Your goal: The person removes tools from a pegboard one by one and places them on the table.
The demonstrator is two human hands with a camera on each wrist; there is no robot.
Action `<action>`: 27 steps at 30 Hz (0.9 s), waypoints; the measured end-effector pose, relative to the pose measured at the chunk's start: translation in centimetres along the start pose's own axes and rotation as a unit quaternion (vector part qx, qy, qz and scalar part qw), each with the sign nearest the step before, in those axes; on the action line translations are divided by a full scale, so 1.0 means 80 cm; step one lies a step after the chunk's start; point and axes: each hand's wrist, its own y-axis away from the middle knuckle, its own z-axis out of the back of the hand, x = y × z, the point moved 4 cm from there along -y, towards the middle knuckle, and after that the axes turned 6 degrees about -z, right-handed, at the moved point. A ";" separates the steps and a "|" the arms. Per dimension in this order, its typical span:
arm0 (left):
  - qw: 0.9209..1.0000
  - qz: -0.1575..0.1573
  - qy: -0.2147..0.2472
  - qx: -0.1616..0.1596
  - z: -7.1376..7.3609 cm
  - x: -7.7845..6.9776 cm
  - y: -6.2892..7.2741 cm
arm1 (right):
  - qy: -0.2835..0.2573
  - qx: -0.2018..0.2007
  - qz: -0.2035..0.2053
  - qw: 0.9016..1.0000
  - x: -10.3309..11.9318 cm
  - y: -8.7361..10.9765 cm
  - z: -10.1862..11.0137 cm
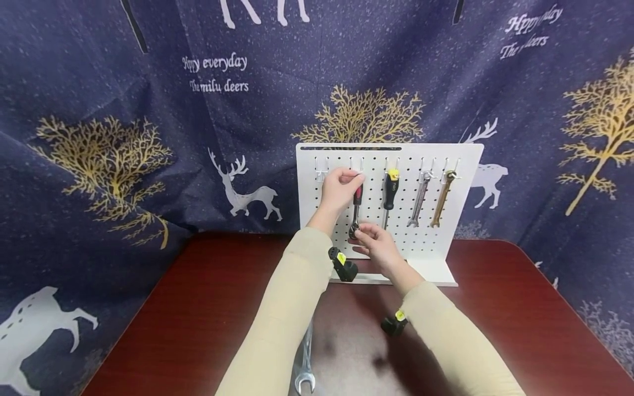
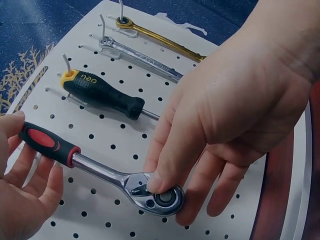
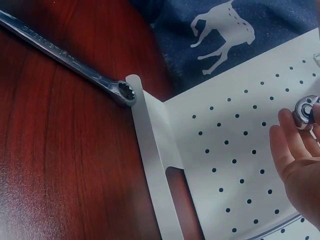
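Observation:
A white pegboard [image 1: 465, 165] stands upright at the back of a red-brown table [image 1: 198, 308]. A ratchet wrench [image 1: 356, 206] with a red and black handle lies against the board. My left hand [image 1: 348, 179] grips the top of its handle near the hooks. My right hand [image 1: 363, 234] pinches its round steel head [image 2: 159, 197], which also shows in the right wrist view [image 3: 306, 111]. To the right of the ratchet hang a black and yellow screwdriver [image 1: 390, 192], a silver wrench [image 1: 419, 201] and a gold wrench [image 1: 442, 201].
A long steel wrench [image 1: 305, 357] lies on the table between my forearms, its ring end [image 3: 124, 92] touching the pegboard's foot [image 3: 152, 165]. A dark blue cloth with deer and gold trees [image 1: 124, 154] hangs behind the table.

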 end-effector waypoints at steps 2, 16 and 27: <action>1.000 0.003 0.003 -0.006 0.000 0.001 0.001 | 0.006 0.000 -0.001 1.000 0.001 0.002 0.001; 1.000 0.008 0.023 -0.018 0.001 -0.002 0.003 | 0.027 0.014 0.000 1.000 0.012 0.018 0.001; 0.999 -0.005 0.035 -0.010 0.004 -0.007 0.011 | 0.036 0.021 0.002 0.999 0.016 0.027 0.004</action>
